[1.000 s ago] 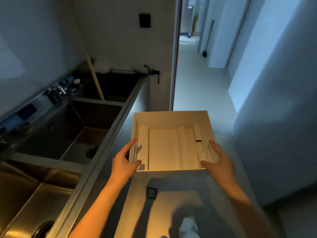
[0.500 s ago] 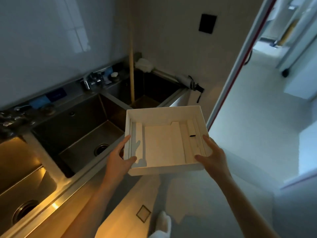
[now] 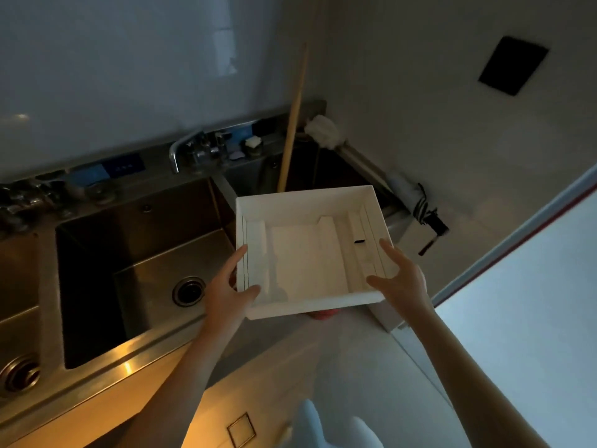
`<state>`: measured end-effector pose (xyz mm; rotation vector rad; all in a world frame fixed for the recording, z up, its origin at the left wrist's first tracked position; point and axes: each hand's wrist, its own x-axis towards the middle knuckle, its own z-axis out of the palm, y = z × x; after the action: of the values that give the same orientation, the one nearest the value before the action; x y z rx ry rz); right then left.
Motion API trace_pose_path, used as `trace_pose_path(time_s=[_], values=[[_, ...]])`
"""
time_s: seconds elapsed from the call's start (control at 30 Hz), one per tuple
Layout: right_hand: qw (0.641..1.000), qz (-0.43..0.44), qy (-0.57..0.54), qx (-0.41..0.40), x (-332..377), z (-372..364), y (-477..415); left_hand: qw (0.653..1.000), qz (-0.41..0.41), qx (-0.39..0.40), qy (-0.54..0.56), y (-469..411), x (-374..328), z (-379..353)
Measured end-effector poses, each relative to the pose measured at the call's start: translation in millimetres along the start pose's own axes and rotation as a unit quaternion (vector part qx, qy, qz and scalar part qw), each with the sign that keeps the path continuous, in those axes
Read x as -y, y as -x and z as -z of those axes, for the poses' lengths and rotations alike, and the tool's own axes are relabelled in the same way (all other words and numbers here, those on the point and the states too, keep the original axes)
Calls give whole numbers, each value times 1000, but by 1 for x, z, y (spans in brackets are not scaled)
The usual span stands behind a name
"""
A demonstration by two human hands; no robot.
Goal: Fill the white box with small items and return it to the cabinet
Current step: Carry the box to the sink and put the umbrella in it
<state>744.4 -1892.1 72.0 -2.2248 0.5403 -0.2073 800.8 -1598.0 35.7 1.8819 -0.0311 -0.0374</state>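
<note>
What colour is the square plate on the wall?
The wall plate is black, head view.

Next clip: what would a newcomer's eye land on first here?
A white box held in mid-air, the left hand and the right hand gripping its two sides. It hangs by the steel sink, and a wooden pole leans in the corner behind.

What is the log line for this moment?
white box: held near sink | left hand: grips left wall | right hand: grips right wall
</note>
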Motion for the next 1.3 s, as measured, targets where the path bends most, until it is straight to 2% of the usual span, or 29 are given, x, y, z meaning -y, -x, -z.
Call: trace_pose_path(time_s=[0.3, 0.57, 0.77, 0.9, 1.13, 1.3], values=[[988, 72, 4, 139, -40, 3, -141, 989, 61, -133, 15, -22, -1, -79], [963, 129, 44, 232, -70, 6, -201, 970, 100, -222, -10, -12, -7, -138], [959, 151, 32, 239, -84, 6, -218, 965, 93, -243, -11, -18, -14, -158], [961, 149, 22, 234, -87, 2, -223, 962, 121, -244, -4, -23, -13, -159], [961, 155, 11, 231, -86, -2, -226, 975, 111, -193, 13, -25, -14, -155], [956, 163, -15, 245, -85, -1, -230, 975, 105, -187, 49, -26, -21, -154]])
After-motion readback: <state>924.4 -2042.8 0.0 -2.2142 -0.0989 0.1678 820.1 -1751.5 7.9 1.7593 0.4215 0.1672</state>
